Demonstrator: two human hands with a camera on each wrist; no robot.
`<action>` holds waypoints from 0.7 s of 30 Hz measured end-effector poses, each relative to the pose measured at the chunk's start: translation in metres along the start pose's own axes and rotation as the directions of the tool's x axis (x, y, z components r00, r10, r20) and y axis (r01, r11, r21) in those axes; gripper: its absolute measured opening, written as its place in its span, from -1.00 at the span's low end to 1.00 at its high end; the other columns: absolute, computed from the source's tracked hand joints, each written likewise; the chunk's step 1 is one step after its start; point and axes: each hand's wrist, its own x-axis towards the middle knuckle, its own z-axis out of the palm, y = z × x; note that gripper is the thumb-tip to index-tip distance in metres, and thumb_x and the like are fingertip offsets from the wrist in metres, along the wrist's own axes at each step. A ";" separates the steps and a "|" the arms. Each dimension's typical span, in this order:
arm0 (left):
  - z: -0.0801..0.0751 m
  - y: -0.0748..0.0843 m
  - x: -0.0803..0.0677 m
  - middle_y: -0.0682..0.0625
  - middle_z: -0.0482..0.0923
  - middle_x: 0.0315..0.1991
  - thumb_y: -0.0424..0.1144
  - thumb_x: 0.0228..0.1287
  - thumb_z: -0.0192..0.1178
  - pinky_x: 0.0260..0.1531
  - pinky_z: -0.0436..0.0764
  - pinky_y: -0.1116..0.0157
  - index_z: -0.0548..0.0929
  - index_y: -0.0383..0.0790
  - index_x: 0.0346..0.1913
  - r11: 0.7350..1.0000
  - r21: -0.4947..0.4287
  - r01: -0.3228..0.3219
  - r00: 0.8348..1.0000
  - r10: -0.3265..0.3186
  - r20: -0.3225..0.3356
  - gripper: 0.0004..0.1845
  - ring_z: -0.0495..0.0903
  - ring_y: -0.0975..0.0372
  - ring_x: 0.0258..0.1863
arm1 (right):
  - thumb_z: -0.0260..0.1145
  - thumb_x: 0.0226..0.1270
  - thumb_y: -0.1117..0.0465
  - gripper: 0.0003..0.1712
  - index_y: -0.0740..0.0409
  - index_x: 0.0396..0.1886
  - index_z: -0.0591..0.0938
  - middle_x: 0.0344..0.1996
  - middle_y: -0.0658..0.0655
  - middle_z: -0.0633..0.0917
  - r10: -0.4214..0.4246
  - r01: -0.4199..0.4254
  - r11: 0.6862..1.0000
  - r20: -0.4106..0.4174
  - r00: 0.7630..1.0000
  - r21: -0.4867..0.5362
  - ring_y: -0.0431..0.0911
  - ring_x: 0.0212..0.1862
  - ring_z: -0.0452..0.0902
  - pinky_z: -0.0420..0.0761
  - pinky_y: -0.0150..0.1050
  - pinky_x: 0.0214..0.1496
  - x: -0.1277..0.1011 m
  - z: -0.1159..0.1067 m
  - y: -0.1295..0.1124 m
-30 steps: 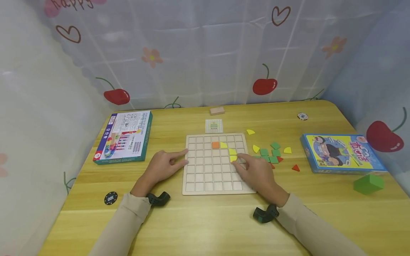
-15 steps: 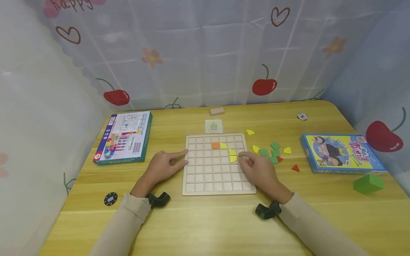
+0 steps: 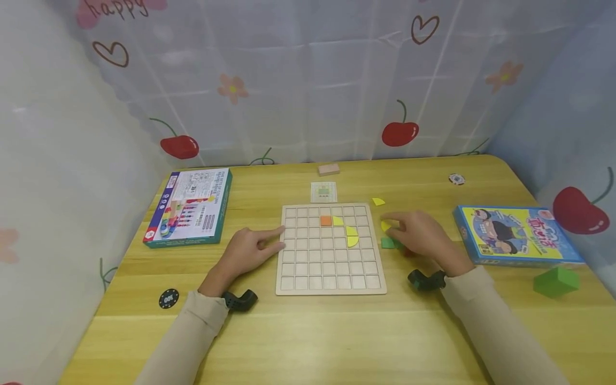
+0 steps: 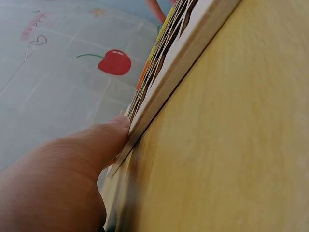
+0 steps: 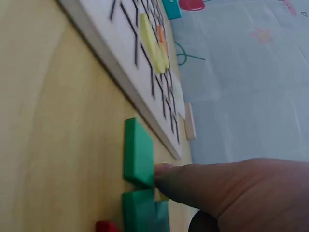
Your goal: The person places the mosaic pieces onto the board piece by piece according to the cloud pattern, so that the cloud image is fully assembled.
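A yellow quarter-round tile (image 3: 386, 225) sits just off the right edge of a pale wooden grid board (image 3: 308, 268), between the right hand's thumb and index finger, which come at it from opposite sides, as suits a thin flat piece. The right hand (image 3: 422, 235) covers much of this corner, so I cannot tell whether the pinch is already firm or the tile is off the desk (image 3: 308, 342). Its wrist bends in from the right, palm down, low over flat green square tiles (image 3: 387, 243). The left hand (image 3: 250, 249) grips nothing: index finger and thumb stretch forward, spread apart, their tips against the board's left edge, probably to stop it sliding. On the board, an orange square tile (image 3: 326, 221) has one yellow quarter-round beside it in the same row; two more, lower and further right, meet along straight sides, each in its own cell. A small white printed card (image 3: 323, 192) lies just beyond the board's far edge, likely so it can be read easily; a pale wooden block (image 3: 329, 169) rests behind it. Both forearms reach in from the near side, well apart.
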 end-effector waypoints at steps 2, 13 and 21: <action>0.000 -0.001 0.000 0.22 0.14 -0.81 0.19 0.41 0.25 -0.66 0.17 0.31 0.64 0.17 0.32 1.000 0.001 0.007 1.000 -0.007 0.003 -0.50 -0.01 0.38 -0.75 | 0.39 0.43 0.13 -0.51 0.09 0.32 0.63 -0.71 0.02 0.38 -0.011 0.011 1.000 0.024 1.000 0.002 -0.10 -0.71 0.33 0.31 -0.22 -0.58 0.004 0.000 0.000; 0.001 0.000 0.002 0.23 0.12 -0.82 0.20 0.39 0.27 -0.65 0.16 0.31 0.64 0.17 0.32 1.000 0.012 -0.005 1.000 0.005 -0.008 -0.50 -0.03 0.40 -0.75 | 0.44 0.39 0.09 -0.56 0.13 0.20 0.70 -0.62 0.02 0.44 -0.004 0.004 1.000 0.021 1.000 -0.014 -0.08 -0.54 0.37 0.35 -0.18 -0.48 0.011 -0.002 0.006; 0.001 -0.001 0.001 0.26 0.11 -0.82 0.20 0.39 0.27 -0.65 0.17 0.30 0.64 0.17 0.32 1.000 0.013 -0.004 1.000 0.004 -0.009 -0.50 -0.03 0.42 -0.75 | 0.42 0.41 0.10 -0.64 0.15 0.11 0.73 -0.66 -0.01 0.44 -0.066 0.065 0.996 -0.008 0.998 -0.063 -0.11 -0.58 0.36 0.34 -0.20 -0.50 0.012 0.001 0.003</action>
